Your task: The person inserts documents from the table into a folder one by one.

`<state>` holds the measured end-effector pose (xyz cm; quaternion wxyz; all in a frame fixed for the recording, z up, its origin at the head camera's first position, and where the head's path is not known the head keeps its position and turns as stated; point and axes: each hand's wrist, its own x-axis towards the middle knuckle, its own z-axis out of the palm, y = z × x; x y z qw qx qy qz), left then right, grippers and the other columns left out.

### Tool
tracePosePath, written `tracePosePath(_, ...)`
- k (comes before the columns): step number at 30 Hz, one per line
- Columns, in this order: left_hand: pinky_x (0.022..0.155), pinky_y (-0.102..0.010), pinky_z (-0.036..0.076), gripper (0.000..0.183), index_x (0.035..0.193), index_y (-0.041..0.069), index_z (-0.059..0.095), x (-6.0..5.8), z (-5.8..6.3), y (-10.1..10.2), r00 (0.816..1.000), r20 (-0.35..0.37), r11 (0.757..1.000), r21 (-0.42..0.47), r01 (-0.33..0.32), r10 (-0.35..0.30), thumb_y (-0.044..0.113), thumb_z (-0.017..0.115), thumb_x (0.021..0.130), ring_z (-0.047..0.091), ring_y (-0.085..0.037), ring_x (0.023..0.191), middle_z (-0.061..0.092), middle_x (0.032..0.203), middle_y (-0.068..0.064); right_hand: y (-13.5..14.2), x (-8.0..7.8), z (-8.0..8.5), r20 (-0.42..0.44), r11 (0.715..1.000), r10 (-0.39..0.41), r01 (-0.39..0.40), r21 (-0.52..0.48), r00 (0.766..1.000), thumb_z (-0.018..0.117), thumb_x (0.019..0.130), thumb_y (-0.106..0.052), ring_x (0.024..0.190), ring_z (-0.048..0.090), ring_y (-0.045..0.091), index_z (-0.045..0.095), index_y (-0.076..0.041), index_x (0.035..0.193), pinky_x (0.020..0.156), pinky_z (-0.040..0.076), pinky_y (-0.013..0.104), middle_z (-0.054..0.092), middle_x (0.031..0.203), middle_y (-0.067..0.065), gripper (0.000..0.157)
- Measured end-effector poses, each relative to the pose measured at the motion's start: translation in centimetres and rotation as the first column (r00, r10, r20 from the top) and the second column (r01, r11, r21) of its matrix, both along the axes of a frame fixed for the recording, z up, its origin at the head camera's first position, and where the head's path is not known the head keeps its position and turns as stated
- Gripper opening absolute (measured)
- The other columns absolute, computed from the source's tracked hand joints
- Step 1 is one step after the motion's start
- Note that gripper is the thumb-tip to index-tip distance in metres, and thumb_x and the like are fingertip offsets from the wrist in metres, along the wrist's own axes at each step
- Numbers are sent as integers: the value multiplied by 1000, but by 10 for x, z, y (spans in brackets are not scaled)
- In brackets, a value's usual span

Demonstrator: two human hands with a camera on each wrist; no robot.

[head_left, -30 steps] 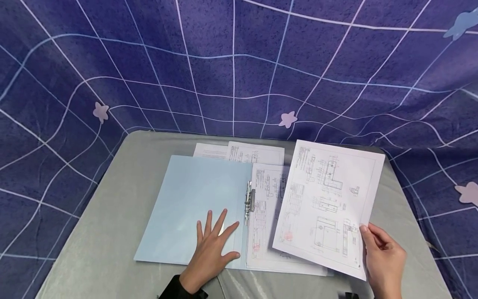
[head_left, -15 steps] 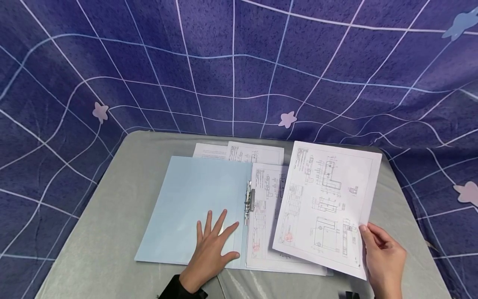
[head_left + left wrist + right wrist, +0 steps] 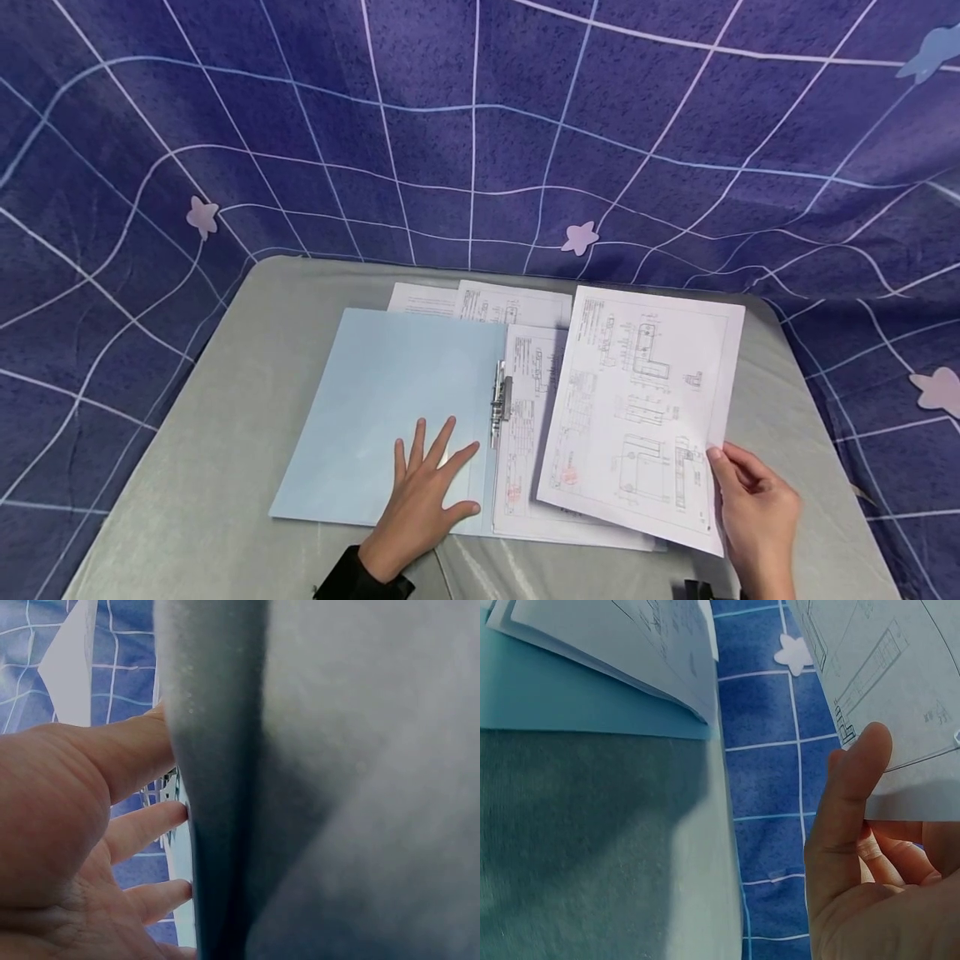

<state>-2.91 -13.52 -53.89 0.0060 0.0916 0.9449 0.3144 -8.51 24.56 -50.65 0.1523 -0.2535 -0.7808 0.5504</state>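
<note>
A light blue ring binder [image 3: 390,375] lies open on the grey-covered table, its metal clip [image 3: 500,400] along the spine. My left hand [image 3: 423,500] rests with spread, straight fingers on the inside of its left cover. My right hand [image 3: 757,508] pinches a sheet of paper [image 3: 637,417] with technical drawings by its lower right edge, thumb on top. The sheet is raised and slanted over the right side of the binder, overlapping a stack of drawing sheets [image 3: 521,467] there. In the right wrist view the thumb [image 3: 862,772] presses on the paper's printed face.
Two more printed sheets [image 3: 517,302] stick out behind the binder's far edge. Grey cloth covers the table [image 3: 217,433]. A blue gridded curtain [image 3: 420,142] with star shapes surrounds the back and sides.
The sheet in my right hand has moved a little left, further over the binder's stack, and the right hand has moved with it. My left hand stays in place on the cover.
</note>
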Motion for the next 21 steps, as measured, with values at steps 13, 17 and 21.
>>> tracePosePath(13,110,-79,-3,75,143,13,63,0,-2,-1,1000,-19,1000,9,9,-9,28,92,75,4,-56,152,28,165,-22,-17,-3,-8,76,968,108,-122,218,991,70,100,-18,61,66,7,76,0,115,50,51,20,76,92,12,25)
tracePosePath(17,110,-78,-4,75,143,12,63,0,-2,-1,1000,-23,1000,19,10,-9,27,93,75,3,-56,151,28,165,-22,-23,-5,-9,77,962,139,-153,225,987,70,100,-18,61,65,7,76,1,114,50,51,20,76,94,15,25)
tracePosePath(21,110,-78,-3,76,143,13,63,1,-3,-1,1000,-23,1000,17,8,-8,27,93,75,3,-56,151,28,165,-22,-28,-5,-11,71,956,162,-175,234,984,71,99,-17,61,65,5,76,2,113,51,50,19,76,95,17,24)
